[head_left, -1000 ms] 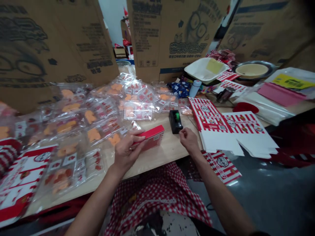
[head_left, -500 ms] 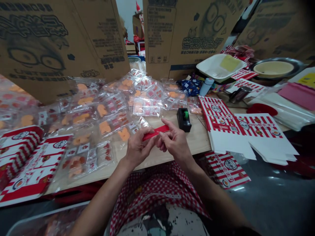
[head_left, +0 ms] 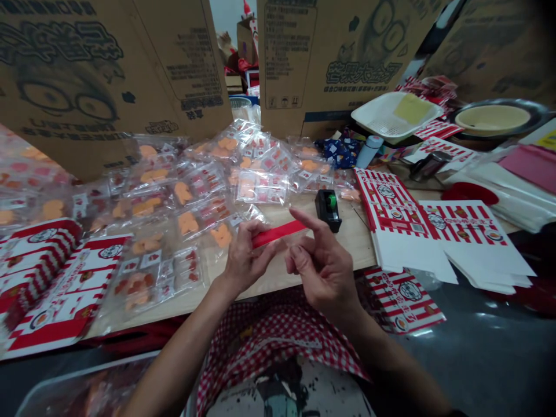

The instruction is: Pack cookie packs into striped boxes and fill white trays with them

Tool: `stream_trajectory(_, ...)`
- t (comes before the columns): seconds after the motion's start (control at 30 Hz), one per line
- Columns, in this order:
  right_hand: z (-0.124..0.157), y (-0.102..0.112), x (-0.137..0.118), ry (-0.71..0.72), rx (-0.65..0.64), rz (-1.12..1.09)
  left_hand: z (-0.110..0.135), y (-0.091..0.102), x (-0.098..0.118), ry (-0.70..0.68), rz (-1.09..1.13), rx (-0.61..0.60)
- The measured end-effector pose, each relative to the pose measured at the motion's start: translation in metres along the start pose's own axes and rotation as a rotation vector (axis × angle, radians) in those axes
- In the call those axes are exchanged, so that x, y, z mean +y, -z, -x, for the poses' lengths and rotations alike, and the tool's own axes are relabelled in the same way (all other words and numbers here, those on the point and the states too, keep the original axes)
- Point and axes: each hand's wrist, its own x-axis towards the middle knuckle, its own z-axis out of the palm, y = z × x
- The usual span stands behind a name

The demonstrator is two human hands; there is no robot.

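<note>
My left hand (head_left: 243, 258) is closed on the near end of a flat red box (head_left: 278, 233), held just above the wooden table (head_left: 347, 243). Close beside it on the right is my right hand (head_left: 324, 260), with the index finger stretched toward the box's far end and the other fingers curled; nothing shows in it. A small black tape dispenser (head_left: 328, 209) with a green roll stands just beyond the box.
Several clear packets of orange and red snacks (head_left: 191, 191) cover the table's left and middle. Flat red-and-white striped cartons (head_left: 417, 223) lie at the right, more of these cartons (head_left: 52, 278) at the left. Big cardboard boxes (head_left: 99, 75) wall the back. A white tray (head_left: 386, 116) and a metal bowl (head_left: 490, 119) sit far right.
My right hand came from the tape dispenser to the red box, touched it, and now has drawn slightly back with its index finger out. The box has turned edge-on in my left hand.
</note>
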Motion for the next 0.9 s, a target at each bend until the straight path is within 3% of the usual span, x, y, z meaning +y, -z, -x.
stream_trajectory(0.1, -0.008, -0.002, 0.007, -0.103, -0.023, -0.012, -0.002, 0.000, 0.001, 0.002, -0.012, 0.006)
stream_trajectory(0.3, -0.021, -0.001, 0.030, -0.325, 0.053, 0.114, -0.003, 0.001, 0.005, -0.094, -0.021, 0.022)
stream_trajectory(0.5, -0.018, 0.000, 0.033, -0.305, 0.041, 0.096, -0.015, 0.009, 0.011, -0.190, 0.061, -0.131)
stream_trajectory(0.77, -0.019, -0.004, 0.061, -0.256, 0.031, 0.062, -0.024, 0.010, 0.009, -0.099, 0.150, -0.120)
stream_trajectory(0.9, -0.011, 0.013, 0.040, -0.277, -0.074, -0.015, -0.026, 0.016, 0.022, -0.139, 0.133, -0.115)
